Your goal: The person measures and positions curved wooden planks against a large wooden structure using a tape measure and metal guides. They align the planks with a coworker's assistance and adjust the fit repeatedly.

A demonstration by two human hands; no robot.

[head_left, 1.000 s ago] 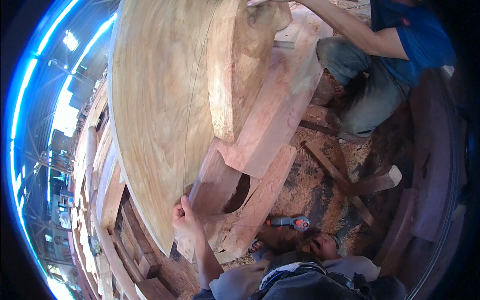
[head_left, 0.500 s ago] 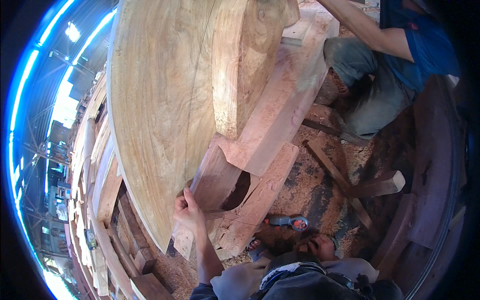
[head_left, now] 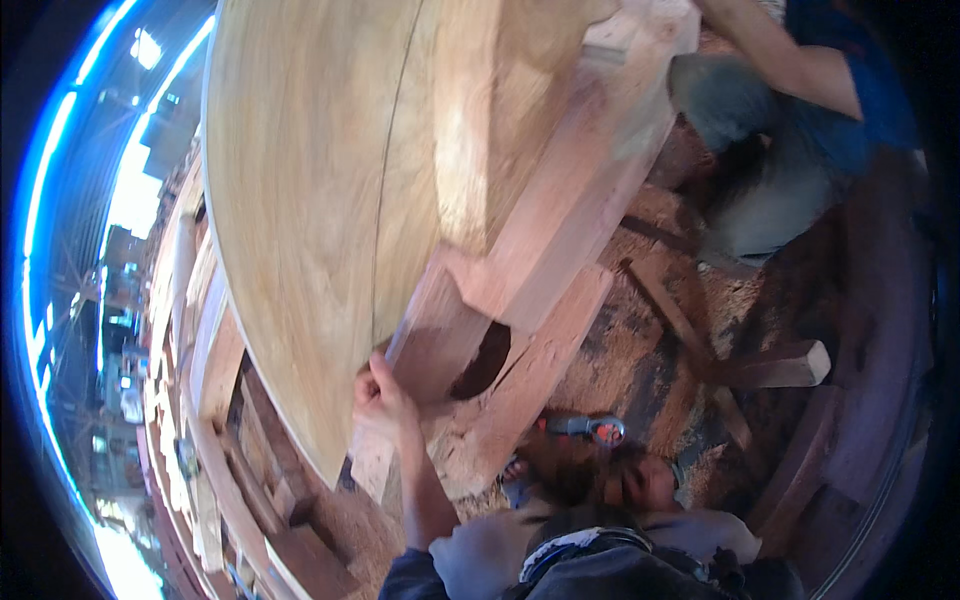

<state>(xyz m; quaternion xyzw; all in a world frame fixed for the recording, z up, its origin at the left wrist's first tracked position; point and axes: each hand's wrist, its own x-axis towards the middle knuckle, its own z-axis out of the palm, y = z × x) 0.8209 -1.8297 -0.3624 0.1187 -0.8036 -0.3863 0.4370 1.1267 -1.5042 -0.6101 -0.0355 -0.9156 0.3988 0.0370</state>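
My left hand (head_left: 388, 402) is closed at the near edge of a large pale wooden slab (head_left: 300, 220), thumb uppermost. A thin dark line (head_left: 384, 200), which looks like a string, runs along the slab from the far end down to my fingertips. My fingers seem to pinch it against the wood; the exact grip is too small to make out. Right beside the hand lies a reddish timber (head_left: 440, 340) with a dark hollow in it. A grey and orange reel tool (head_left: 585, 429), like a chalk line reel, rests on the floor. My right hand does not show.
At the far right a co-worker in a blue top and grey trousers (head_left: 775, 205) crouches beside the long reddish beam (head_left: 590, 190). Timber offcuts (head_left: 775, 366) lie on the sawdust-covered floor (head_left: 640, 390). Stacked planks (head_left: 225, 385) stand along the left.
The whole view has shifted slightly and blurred, with the timbers at the right moving rightward in it. My left hand keeps its closed grip at the slab's edge.
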